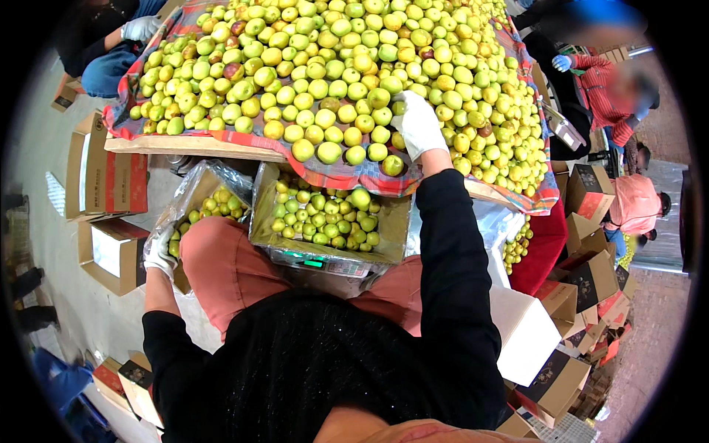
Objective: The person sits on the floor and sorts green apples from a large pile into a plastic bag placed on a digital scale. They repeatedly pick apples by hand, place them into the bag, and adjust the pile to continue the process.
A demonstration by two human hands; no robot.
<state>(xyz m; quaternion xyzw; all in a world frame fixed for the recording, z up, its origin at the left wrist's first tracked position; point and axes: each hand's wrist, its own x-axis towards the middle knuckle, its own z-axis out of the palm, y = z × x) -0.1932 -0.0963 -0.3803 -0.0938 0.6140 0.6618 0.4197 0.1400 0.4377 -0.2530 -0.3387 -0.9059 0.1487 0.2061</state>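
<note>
A broad heap of yellow-green jujubes (354, 61) covers the cloth-lined table before me. My right hand (416, 126), in a white glove, is down among the fruit near the table's front edge. Its fingertips are hidden, so a grip does not show. At my left knee, my gloved left hand (160, 253) touches the side of a plastic-lined carton (194, 185) partly filled with jujubes; its fingers are partly hidden. Between my knees a second lined carton (396, 224) holds a layer of jujubes. It rests on a digital scale (332, 267) with a lit green display.
The plaid cloth (354, 176) hangs over the table's wooden edge (194, 147). Open cartons (113, 255) stand on the floor at left. A white box (526, 332) and many stacked cartons (592, 282) are at right. A co-worker's gloved hand (141, 29) is at upper left; other people sit at right.
</note>
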